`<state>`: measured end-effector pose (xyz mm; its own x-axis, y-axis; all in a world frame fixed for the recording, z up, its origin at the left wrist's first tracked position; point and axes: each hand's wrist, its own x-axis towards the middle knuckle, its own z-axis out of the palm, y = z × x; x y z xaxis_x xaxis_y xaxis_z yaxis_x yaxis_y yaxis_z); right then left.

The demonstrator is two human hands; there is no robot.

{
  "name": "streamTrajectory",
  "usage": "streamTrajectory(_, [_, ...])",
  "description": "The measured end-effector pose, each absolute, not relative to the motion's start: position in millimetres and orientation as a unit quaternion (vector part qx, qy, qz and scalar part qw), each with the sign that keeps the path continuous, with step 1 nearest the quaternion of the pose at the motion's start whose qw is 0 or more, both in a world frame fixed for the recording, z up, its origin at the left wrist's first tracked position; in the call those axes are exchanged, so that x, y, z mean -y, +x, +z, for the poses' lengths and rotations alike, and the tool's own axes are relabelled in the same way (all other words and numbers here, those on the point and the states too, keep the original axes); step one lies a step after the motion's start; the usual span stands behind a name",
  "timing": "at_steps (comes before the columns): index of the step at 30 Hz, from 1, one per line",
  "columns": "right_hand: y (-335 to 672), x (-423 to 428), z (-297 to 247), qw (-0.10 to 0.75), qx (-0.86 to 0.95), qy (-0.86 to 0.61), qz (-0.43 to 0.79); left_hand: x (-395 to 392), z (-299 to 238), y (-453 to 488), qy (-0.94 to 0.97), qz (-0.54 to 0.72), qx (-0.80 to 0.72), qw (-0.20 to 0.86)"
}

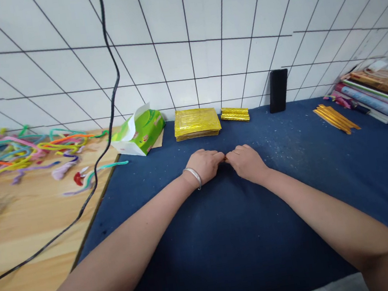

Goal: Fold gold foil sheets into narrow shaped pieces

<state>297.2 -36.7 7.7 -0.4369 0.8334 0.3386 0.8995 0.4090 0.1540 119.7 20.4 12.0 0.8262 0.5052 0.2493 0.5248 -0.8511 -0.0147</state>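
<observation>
My left hand [204, 163] and my right hand [246, 160] rest knuckles-up on the dark blue cloth [228, 237], fingertips meeting in the middle. Both are curled closed, pinching something small between them that I cannot make out. A silver bangle [194, 176] circles my left wrist. Just beyond my hands lie a stack of gold foil sheets [196, 123] and a smaller pile of folded gold foil pieces [235, 114].
A green tissue box [139, 134] stands left of the foil. Colourful pipe cleaners [17, 151] cover the wooden table [28, 226], crossed by a black cable [101, 153]. A black phone [277, 90] leans on the tiled wall. Gold strips [336, 118] and stacked paper rolls [382, 99] lie right.
</observation>
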Motion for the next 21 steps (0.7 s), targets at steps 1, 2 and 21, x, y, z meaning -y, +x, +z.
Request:
streamTrajectory(1, [297.3,36.3,7.8,0.104,0.834,-0.519,-0.158,-21.1,11.8,119.4,-0.955,-0.118,0.271,0.04])
streamTrajectory(2, [297.6,35.9,8.0,0.103,0.834,-0.518,-0.158,-22.3,11.8,119.0,-0.955,-0.117,0.271,0.039])
streamTrajectory(21, [303.0,33.6,5.4,0.13,0.838,-0.511,-0.138,-26.1,14.3,115.4,-0.956,-0.104,0.27,0.05])
